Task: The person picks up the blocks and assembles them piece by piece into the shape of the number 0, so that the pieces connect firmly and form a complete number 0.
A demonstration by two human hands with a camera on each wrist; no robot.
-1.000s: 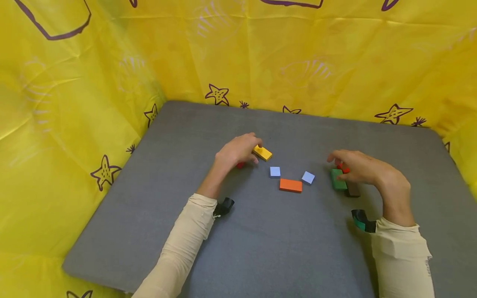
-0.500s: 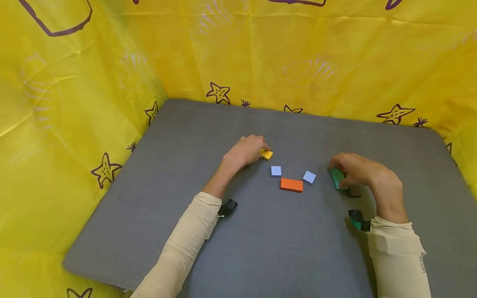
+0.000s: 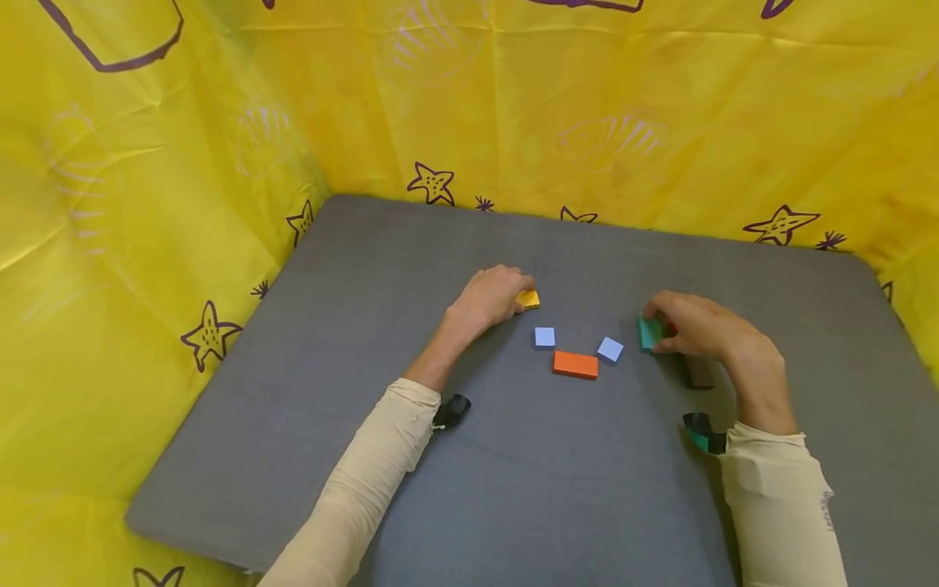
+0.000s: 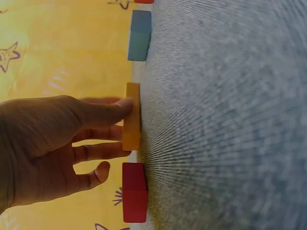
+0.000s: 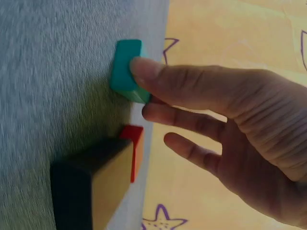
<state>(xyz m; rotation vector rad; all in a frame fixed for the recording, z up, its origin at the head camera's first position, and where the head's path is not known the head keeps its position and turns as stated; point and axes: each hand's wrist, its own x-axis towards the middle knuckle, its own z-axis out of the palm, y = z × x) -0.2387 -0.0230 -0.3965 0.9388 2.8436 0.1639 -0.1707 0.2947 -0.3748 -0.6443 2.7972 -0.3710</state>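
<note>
My left hand [image 3: 493, 295] pinches a yellow block [image 3: 530, 300] on the grey table; in the left wrist view the thumb lies on one face of the yellow block [image 4: 131, 117], with fingers behind it. A red block [image 4: 135, 194] stands beside that hand's little finger, hidden in the head view. My right hand [image 3: 700, 326] holds a green block [image 3: 647, 333] between thumb and fingers. Below this hand, in the right wrist view, are a dark brown block [image 5: 72, 191] and a second red block [image 5: 137, 153], partly covered by the brown one.
Between the hands lie an orange block [image 3: 575, 365] and two light blue blocks, one at its left [image 3: 544, 337] and one at its right [image 3: 610, 350]. A yellow patterned cloth [image 3: 557, 106] rises behind the grey table [image 3: 557, 489] and along its sides.
My left hand has moved right and taken hold of the yellow block, which has shifted slightly right. My right hand has gripped the green block and carried it left and farther back, away from the brown block.
</note>
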